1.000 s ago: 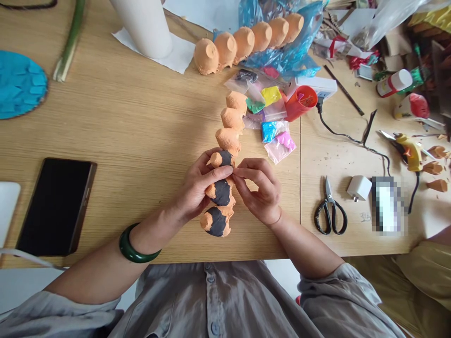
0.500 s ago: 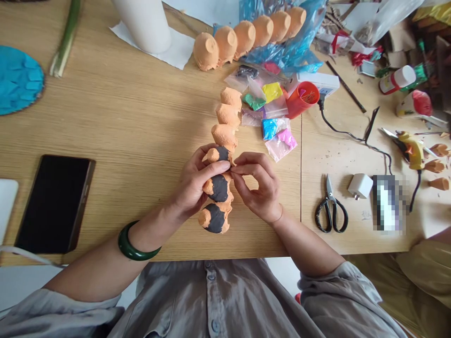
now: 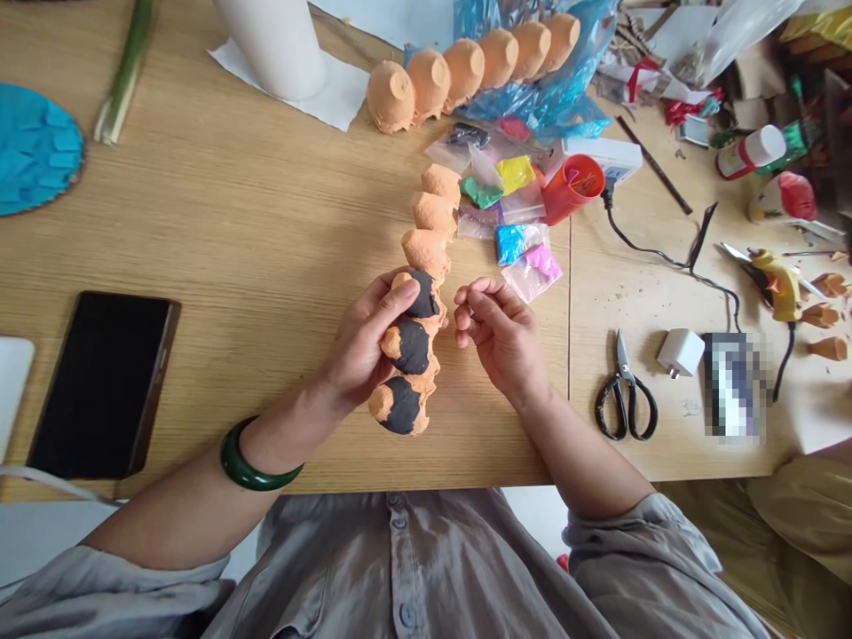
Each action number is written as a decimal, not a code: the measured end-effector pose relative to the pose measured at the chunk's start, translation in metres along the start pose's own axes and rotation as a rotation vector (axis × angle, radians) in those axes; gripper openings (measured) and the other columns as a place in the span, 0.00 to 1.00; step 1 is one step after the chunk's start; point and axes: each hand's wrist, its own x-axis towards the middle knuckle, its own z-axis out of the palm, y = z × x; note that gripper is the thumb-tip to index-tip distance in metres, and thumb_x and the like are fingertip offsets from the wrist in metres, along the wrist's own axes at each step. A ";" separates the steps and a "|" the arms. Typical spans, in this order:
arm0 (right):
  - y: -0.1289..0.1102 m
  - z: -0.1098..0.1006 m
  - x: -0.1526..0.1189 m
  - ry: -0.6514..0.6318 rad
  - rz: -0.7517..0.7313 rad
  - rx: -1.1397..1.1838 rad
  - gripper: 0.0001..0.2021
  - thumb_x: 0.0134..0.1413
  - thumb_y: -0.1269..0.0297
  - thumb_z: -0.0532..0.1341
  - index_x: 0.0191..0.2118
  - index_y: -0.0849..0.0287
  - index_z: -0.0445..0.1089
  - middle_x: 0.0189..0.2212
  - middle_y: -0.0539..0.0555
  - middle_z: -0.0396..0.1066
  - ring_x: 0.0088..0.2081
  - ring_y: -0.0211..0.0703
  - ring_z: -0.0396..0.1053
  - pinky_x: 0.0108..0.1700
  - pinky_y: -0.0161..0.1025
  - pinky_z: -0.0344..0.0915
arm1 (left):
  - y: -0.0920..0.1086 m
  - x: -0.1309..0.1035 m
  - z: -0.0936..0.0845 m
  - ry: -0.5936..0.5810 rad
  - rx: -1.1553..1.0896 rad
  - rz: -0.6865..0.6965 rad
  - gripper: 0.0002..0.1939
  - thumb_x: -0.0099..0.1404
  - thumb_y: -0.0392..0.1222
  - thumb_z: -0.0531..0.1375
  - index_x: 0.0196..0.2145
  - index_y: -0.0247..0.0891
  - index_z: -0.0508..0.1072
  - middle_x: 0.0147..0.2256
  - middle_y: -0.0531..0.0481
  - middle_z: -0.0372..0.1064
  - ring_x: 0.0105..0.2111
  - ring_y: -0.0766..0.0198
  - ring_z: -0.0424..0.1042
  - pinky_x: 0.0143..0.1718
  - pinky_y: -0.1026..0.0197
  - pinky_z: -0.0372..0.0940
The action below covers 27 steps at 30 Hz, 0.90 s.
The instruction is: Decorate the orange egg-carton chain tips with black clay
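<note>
Left hand (image 3: 369, 342) grips orange egg-carton strip (image 3: 416, 311) above tabletop (image 3: 266, 231). Right hand (image 3: 502, 337) just beside, fingers curled, possibly pinching black clay. Steady strip, press patches evenly.

We are seeing a black phone (image 3: 103, 383) lying on the worktop (image 3: 253, 231) at the left, scissors (image 3: 624, 398) and a white charger (image 3: 680, 352) lying at the right, small bags of coloured clay (image 3: 512, 213) sitting beside a red cup (image 3: 572, 188), and a yellow glue gun (image 3: 776, 282) resting further right.
</note>
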 end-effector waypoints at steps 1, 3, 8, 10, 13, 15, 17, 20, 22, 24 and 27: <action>0.000 -0.002 0.002 -0.018 0.032 0.024 0.16 0.65 0.51 0.75 0.43 0.54 0.72 0.39 0.50 0.77 0.33 0.35 0.76 0.31 0.32 0.79 | 0.000 0.001 0.000 0.016 0.004 0.028 0.32 0.53 0.66 0.84 0.38 0.43 0.76 0.33 0.54 0.75 0.30 0.65 0.75 0.28 0.62 0.73; 0.000 -0.003 0.003 -0.044 0.077 0.069 0.13 0.63 0.55 0.73 0.43 0.55 0.73 0.38 0.51 0.77 0.34 0.36 0.76 0.34 0.35 0.82 | 0.001 0.001 -0.001 0.046 0.015 0.062 0.31 0.52 0.64 0.85 0.38 0.43 0.76 0.33 0.54 0.75 0.31 0.65 0.76 0.30 0.63 0.73; -0.007 0.005 -0.002 -0.032 0.137 0.109 0.13 0.63 0.54 0.75 0.41 0.57 0.77 0.32 0.47 0.71 0.28 0.34 0.69 0.26 0.33 0.76 | 0.002 0.001 0.000 0.122 0.048 0.081 0.31 0.54 0.58 0.85 0.46 0.46 0.77 0.36 0.54 0.78 0.36 0.58 0.81 0.34 0.59 0.74; -0.010 0.009 -0.006 -0.042 0.149 0.069 0.18 0.63 0.48 0.77 0.41 0.57 0.78 0.30 0.45 0.70 0.26 0.32 0.67 0.25 0.32 0.73 | 0.001 0.001 0.001 0.145 0.052 0.118 0.30 0.55 0.55 0.84 0.47 0.46 0.76 0.36 0.55 0.78 0.35 0.60 0.80 0.35 0.59 0.73; -0.009 0.014 -0.008 -0.086 0.158 0.018 0.22 0.58 0.44 0.81 0.42 0.57 0.78 0.27 0.43 0.72 0.23 0.31 0.70 0.25 0.32 0.72 | -0.003 0.001 0.002 0.148 0.059 0.139 0.27 0.58 0.53 0.82 0.47 0.45 0.75 0.37 0.54 0.79 0.35 0.60 0.80 0.36 0.58 0.73; -0.007 0.016 -0.008 -0.101 0.151 0.012 0.25 0.55 0.43 0.82 0.42 0.57 0.77 0.27 0.43 0.74 0.22 0.32 0.71 0.24 0.31 0.70 | -0.006 0.001 0.003 0.151 0.061 0.136 0.27 0.59 0.53 0.81 0.47 0.45 0.74 0.39 0.53 0.79 0.35 0.60 0.80 0.35 0.58 0.73; -0.005 0.017 -0.008 -0.105 0.154 0.017 0.26 0.52 0.42 0.83 0.41 0.57 0.77 0.26 0.44 0.75 0.21 0.32 0.71 0.23 0.31 0.67 | -0.008 0.000 0.003 0.146 0.054 0.123 0.28 0.58 0.54 0.81 0.48 0.46 0.74 0.40 0.54 0.80 0.33 0.61 0.80 0.33 0.58 0.72; -0.005 0.019 -0.009 -0.090 0.173 0.022 0.25 0.50 0.43 0.84 0.37 0.57 0.77 0.24 0.43 0.76 0.20 0.32 0.70 0.22 0.31 0.66 | -0.010 -0.001 0.005 0.131 0.039 0.092 0.30 0.56 0.55 0.83 0.48 0.46 0.74 0.37 0.55 0.79 0.29 0.62 0.78 0.27 0.60 0.70; -0.008 0.020 -0.010 -0.088 0.172 0.013 0.25 0.51 0.44 0.84 0.35 0.57 0.77 0.23 0.43 0.74 0.19 0.32 0.69 0.21 0.32 0.65 | -0.010 -0.002 0.005 0.113 0.036 0.074 0.31 0.55 0.56 0.83 0.48 0.45 0.75 0.35 0.56 0.77 0.26 0.64 0.75 0.24 0.61 0.68; -0.011 0.020 -0.010 -0.096 0.152 0.003 0.24 0.53 0.43 0.83 0.33 0.57 0.77 0.22 0.43 0.72 0.19 0.32 0.69 0.21 0.32 0.64 | -0.010 -0.002 0.005 0.099 0.041 0.069 0.31 0.56 0.57 0.83 0.48 0.44 0.76 0.33 0.56 0.77 0.25 0.64 0.75 0.23 0.61 0.67; -0.014 0.019 -0.010 -0.101 0.122 -0.004 0.24 0.55 0.43 0.82 0.31 0.57 0.77 0.21 0.43 0.72 0.19 0.32 0.70 0.21 0.31 0.65 | -0.010 -0.002 0.004 0.107 0.045 0.087 0.30 0.57 0.57 0.83 0.48 0.43 0.77 0.34 0.54 0.77 0.27 0.63 0.77 0.24 0.61 0.68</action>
